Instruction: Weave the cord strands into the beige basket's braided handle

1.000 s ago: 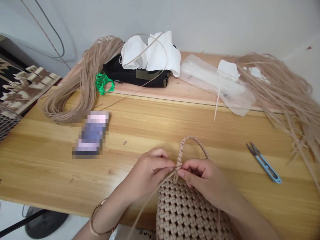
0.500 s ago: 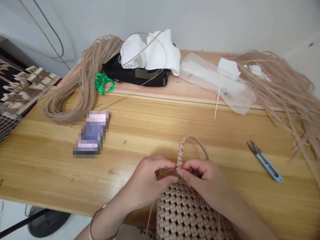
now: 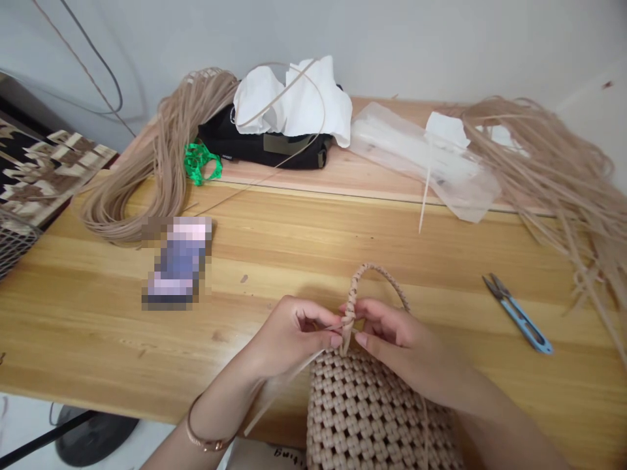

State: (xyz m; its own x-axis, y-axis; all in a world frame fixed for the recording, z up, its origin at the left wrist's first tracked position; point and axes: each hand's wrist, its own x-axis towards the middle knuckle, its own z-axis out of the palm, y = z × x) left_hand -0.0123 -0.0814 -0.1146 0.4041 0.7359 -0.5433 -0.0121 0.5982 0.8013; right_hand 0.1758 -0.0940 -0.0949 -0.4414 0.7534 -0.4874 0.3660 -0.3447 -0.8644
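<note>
A woven bag of pale tan cane (image 3: 367,411) lies on the wooden table (image 3: 88,313) in front of me, its braided handle (image 3: 372,274) arching up from the top edge. My left hand (image 3: 294,333) pinches a flat cane strand (image 3: 289,385) at the handle's base, and the strand trails down-left past my wrist. My right hand (image 3: 396,333) grips the handle's base from the other side, its fingers wrapped around the wrapped section. A thin bangle (image 3: 203,434) circles my left wrist.
Blue-handled thread snips (image 3: 519,320) lie to the right. A coil of cane (image 3: 142,163) and a loose bundle (image 3: 553,170) lie at the back. Also there are a pixelated flat object (image 3: 176,264), a black pouch (image 3: 264,143) under white tissue (image 3: 294,98), and a plastic bag (image 3: 421,156).
My left hand has drawn back slightly to the left, pulling the strand out toward the lower left. My right hand has shifted up a little on the handle.
</note>
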